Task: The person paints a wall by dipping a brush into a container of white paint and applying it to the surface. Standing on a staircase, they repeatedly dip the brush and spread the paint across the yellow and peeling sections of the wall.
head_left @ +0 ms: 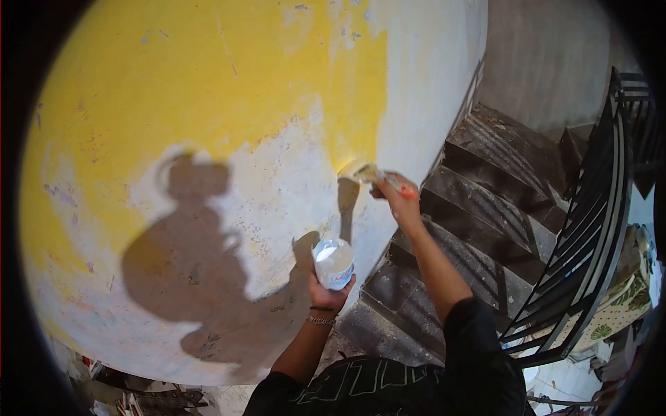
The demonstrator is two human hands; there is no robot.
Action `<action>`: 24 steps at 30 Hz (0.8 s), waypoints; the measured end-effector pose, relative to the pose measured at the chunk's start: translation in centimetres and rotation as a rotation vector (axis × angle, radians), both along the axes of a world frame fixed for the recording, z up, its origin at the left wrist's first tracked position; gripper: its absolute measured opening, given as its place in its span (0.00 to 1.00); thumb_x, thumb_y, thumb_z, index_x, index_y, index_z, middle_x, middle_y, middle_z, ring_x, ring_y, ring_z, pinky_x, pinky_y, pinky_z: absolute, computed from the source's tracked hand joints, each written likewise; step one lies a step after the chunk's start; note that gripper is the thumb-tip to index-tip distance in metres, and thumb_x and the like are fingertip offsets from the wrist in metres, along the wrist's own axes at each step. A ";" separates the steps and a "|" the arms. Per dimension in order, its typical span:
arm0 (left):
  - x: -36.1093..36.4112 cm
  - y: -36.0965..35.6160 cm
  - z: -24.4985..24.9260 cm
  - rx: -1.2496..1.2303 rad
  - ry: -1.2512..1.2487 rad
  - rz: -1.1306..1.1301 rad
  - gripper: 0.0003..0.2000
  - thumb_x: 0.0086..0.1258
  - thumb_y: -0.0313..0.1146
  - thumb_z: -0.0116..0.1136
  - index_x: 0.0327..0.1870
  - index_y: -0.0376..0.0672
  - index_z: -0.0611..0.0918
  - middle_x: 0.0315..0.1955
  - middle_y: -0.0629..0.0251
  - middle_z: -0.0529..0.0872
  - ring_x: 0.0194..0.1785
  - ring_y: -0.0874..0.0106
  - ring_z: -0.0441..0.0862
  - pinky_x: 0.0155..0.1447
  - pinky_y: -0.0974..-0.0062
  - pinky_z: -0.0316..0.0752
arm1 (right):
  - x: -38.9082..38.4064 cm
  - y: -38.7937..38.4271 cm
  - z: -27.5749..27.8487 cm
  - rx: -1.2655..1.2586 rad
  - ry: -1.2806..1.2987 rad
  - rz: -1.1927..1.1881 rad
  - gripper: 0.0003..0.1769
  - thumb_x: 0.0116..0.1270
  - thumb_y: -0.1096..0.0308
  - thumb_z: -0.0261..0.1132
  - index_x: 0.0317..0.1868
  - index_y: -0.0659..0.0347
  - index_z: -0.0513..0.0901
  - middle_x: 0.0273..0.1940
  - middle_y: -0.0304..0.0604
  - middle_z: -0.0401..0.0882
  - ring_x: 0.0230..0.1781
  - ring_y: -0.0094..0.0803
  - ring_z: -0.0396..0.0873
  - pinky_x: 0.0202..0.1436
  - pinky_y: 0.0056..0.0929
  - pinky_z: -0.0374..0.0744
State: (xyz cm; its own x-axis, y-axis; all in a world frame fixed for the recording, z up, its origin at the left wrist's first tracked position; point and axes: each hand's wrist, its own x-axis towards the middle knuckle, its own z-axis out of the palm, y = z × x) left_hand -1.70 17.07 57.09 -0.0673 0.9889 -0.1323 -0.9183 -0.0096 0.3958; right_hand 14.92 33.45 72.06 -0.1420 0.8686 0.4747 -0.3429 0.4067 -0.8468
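My right hand grips a paintbrush with a reddish-orange handle end. Its bristles meet the wall at the lower edge of the yellow paint. In my left hand is a small white plastic tub, held from below and tilted, with white paint visible inside. The wall is yellow above and patchy white lower down and along the right, with scuffs and flaked spots. The tub is below the brush, close to the wall.
Dark tiled stairs climb to the right of the wall. A black metal railing curves along their far side. Beyond it is a leaf-patterned cloth. Assorted items lie on the floor at lower left. My shadow falls on the wall.
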 end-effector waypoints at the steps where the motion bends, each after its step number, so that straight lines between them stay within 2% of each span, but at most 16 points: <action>1: -0.1 -1.3 0.4 0.042 0.082 0.023 0.30 0.71 0.63 0.40 0.64 0.53 0.74 0.56 0.63 0.81 0.58 0.57 0.78 0.56 0.51 0.75 | -0.2 0.2 2.1 -0.037 -0.034 -0.023 0.14 0.68 0.67 0.66 0.46 0.72 0.83 0.32 0.41 0.84 0.30 0.24 0.83 0.37 0.23 0.82; 2: -0.2 -2.4 0.5 0.087 0.161 0.046 0.30 0.71 0.62 0.40 0.64 0.53 0.74 0.56 0.63 0.81 0.59 0.56 0.78 0.57 0.50 0.75 | 0.3 0.5 3.4 -0.032 -0.062 -0.005 0.14 0.68 0.66 0.66 0.45 0.71 0.83 0.31 0.41 0.84 0.30 0.24 0.83 0.37 0.23 0.82; 3: -0.8 -3.5 0.2 0.007 -0.015 0.040 0.29 0.72 0.61 0.40 0.64 0.52 0.73 0.57 0.62 0.80 0.59 0.56 0.78 0.56 0.52 0.76 | 0.7 0.7 4.2 -0.028 -0.090 0.013 0.14 0.68 0.66 0.66 0.45 0.71 0.83 0.31 0.41 0.84 0.29 0.23 0.82 0.36 0.23 0.82; 5: -0.6 -6.2 -0.6 -0.017 0.419 0.224 0.27 0.72 0.58 0.43 0.65 0.52 0.72 0.57 0.61 0.80 0.58 0.56 0.78 0.55 0.53 0.76 | 2.0 0.0 4.9 -0.035 -0.127 0.004 0.13 0.68 0.66 0.67 0.44 0.69 0.84 0.30 0.40 0.84 0.27 0.22 0.82 0.33 0.21 0.81; 7: -1.1 -9.3 0.8 -0.072 1.035 0.301 0.25 0.71 0.53 0.48 0.65 0.51 0.71 0.56 0.59 0.79 0.57 0.56 0.79 0.54 0.53 0.77 | 3.5 0.2 1.4 -0.105 -0.191 -0.013 0.12 0.68 0.66 0.67 0.43 0.68 0.84 0.29 0.40 0.84 0.26 0.22 0.81 0.31 0.20 0.81; 10: -2.2 -13.1 1.4 -0.128 1.081 0.372 0.23 0.63 0.40 0.61 0.59 0.46 0.72 0.48 0.59 0.82 0.52 0.61 0.82 0.52 0.56 0.79 | 2.7 1.1 -3.2 -0.252 -0.198 0.021 0.11 0.67 0.67 0.67 0.41 0.68 0.84 0.29 0.39 0.83 0.24 0.20 0.79 0.28 0.19 0.79; 11: -2.1 -14.5 2.4 -0.201 0.936 0.397 0.23 0.57 0.34 0.66 0.55 0.42 0.75 0.44 0.60 0.85 0.48 0.65 0.84 0.52 0.62 0.80 | 1.6 1.7 -3.8 -0.225 -0.153 0.023 0.10 0.67 0.67 0.67 0.39 0.68 0.84 0.29 0.40 0.84 0.24 0.20 0.79 0.28 0.20 0.79; 12: -2.0 -15.3 3.1 -0.240 0.908 0.426 0.24 0.53 0.30 0.69 0.53 0.40 0.76 0.42 0.59 0.86 0.47 0.67 0.85 0.52 0.65 0.80 | 0.7 2.1 -2.8 -0.133 -0.117 0.022 0.10 0.67 0.67 0.67 0.39 0.68 0.84 0.29 0.40 0.84 0.24 0.20 0.79 0.29 0.20 0.79; 13: -2.0 -16.1 3.8 -0.279 0.880 0.455 0.25 0.50 0.27 0.72 0.51 0.38 0.77 0.40 0.59 0.87 0.46 0.69 0.86 0.52 0.68 0.81 | -0.1 2.7 -1.0 -0.040 -0.082 0.021 0.10 0.66 0.67 0.67 0.38 0.68 0.84 0.29 0.41 0.84 0.24 0.20 0.79 0.29 0.21 0.79; 15: -2.0 -17.7 4.0 -0.307 1.062 0.517 0.26 0.48 0.26 0.71 0.52 0.36 0.76 0.41 0.57 0.86 0.46 0.66 0.86 0.52 0.65 0.81 | -0.9 4.0 4.2 0.113 -0.035 -0.014 0.10 0.66 0.67 0.68 0.38 0.68 0.84 0.29 0.41 0.84 0.25 0.22 0.79 0.31 0.22 0.80; 18: -4.0 -19.6 0.3 -0.168 1.314 0.532 0.30 0.52 0.15 0.62 0.60 0.39 0.69 0.46 0.52 0.82 0.49 0.56 0.83 0.45 0.58 0.84 | 0.0 3.2 15.3 0.179 -0.021 -0.007 0.11 0.65 0.67 0.68 0.37 0.68 0.84 0.29 0.42 0.84 0.26 0.24 0.81 0.31 0.24 0.80; 19: -3.7 -19.9 1.5 -0.193 0.456 0.528 0.30 0.52 0.17 0.64 0.60 0.39 0.70 0.47 0.52 0.82 0.50 0.57 0.83 0.46 0.58 0.83 | 0.5 2.8 17.6 0.188 -0.034 -0.003 0.11 0.65 0.67 0.68 0.37 0.69 0.84 0.28 0.42 0.84 0.26 0.25 0.81 0.31 0.24 0.80; 21: -4.3 -20.7 1.1 -0.191 0.257 0.507 0.30 0.51 0.17 0.64 0.60 0.39 0.70 0.48 0.51 0.82 0.50 0.57 0.83 0.46 0.58 0.83 | 1.9 1.8 19.4 0.219 -0.066 -0.012 0.11 0.66 0.67 0.67 0.36 0.69 0.83 0.26 0.41 0.82 0.24 0.24 0.80 0.29 0.24 0.79; 23: -5.3 -21.6 -0.4 -0.189 0.421 0.496 0.30 0.54 0.21 0.62 0.61 0.42 0.69 0.51 0.51 0.80 0.54 0.56 0.80 0.49 0.57 0.82 | 4.0 1.8 16.2 0.184 -0.153 -0.016 0.11 0.66 0.67 0.67 0.37 0.70 0.83 0.25 0.41 0.81 0.24 0.23 0.80 0.29 0.24 0.79; 24: -5.8 -22.1 -1.8 -0.186 0.684 0.485 0.29 0.56 0.26 0.61 0.63 0.44 0.68 0.53 0.51 0.79 0.57 0.55 0.78 0.53 0.55 0.80 | 4.8 1.8 13.6 0.168 -0.198 -0.021 0.11 0.66 0.67 0.66 0.37 0.70 0.83 0.25 0.40 0.81 0.25 0.23 0.80 0.29 0.23 0.79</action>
